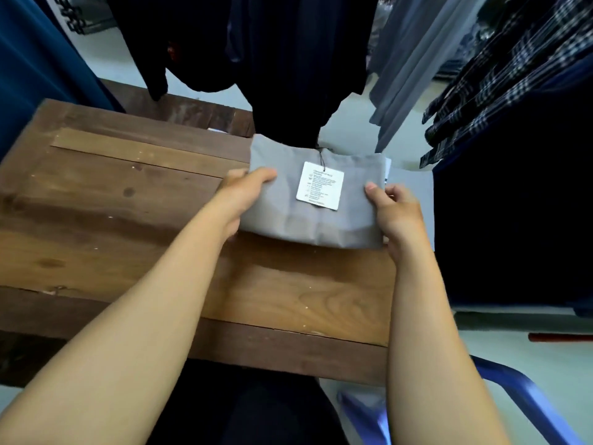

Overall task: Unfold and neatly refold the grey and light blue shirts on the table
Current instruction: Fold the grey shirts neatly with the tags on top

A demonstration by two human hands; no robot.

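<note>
Holding the folded grey shirt (pixel 305 203) by both side edges is how the head view finds the person: the left hand (pixel 244 194) grips the left edge with its fingers curled over the cloth, and the right hand (pixel 394 213) pinches the right edge, thumb on top and fingers underneath. The shirt sits at the far right of the table (pixel 128 220), its near edge seemingly raised a little, to judge by the shadow beneath it. A pale strip just beyond the right hand, partly under the grey packet, is probably the light blue shirt (pixel 414 194). The packet is close to square, with its slightly longer axis running left to right between the hands and tilted a touch clockwise. The tag (pixel 320 185) lies face up on top, its string leading to the far edge, so the collar most likely points away from the person. If this is the start of unfolding, the shirt would be best carried to the bare boards on the left, clear of the dark clothes (pixel 288 75) hanging over the far edge, and set down flat before the top fold is opened. Keeping both grips level should stop the layers slipping, and the tag ought to be kept out of any crease.
</note>
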